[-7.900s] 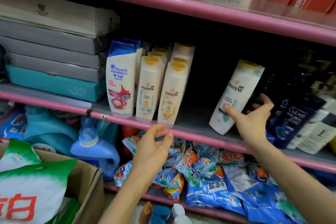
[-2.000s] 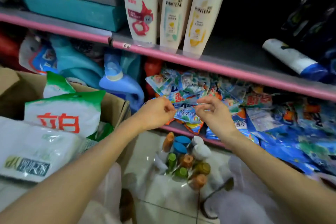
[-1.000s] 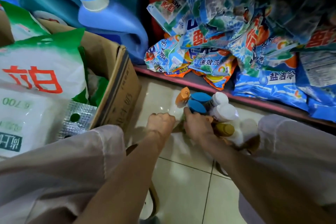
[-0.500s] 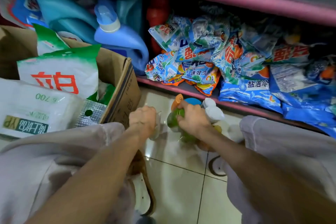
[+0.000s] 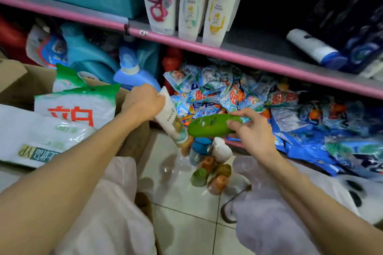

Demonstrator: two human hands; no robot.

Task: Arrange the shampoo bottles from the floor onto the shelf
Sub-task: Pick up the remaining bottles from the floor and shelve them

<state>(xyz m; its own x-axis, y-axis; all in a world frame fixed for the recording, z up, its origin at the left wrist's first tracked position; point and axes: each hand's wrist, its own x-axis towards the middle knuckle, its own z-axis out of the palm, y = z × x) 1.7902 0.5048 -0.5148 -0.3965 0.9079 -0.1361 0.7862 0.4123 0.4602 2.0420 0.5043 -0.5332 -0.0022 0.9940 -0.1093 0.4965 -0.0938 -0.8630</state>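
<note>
Pink-edged shelf [image 5: 238, 56] runs across the view, its three upright bottles [image 5: 194, 6] cut off at the top — a fourth lies on its side in the dark right part. Below, on the tiled floor [image 5: 186, 223], a cluster of bottles [image 5: 209, 163] shows mostly caps, too crowded to count. Above them, the left hand [image 5: 143, 102] grips one white tube [image 5: 172, 118], cap down; the right hand [image 5: 251, 130] — fingers curled — holds one green bottle [image 5: 211, 126] sideways.
</note>
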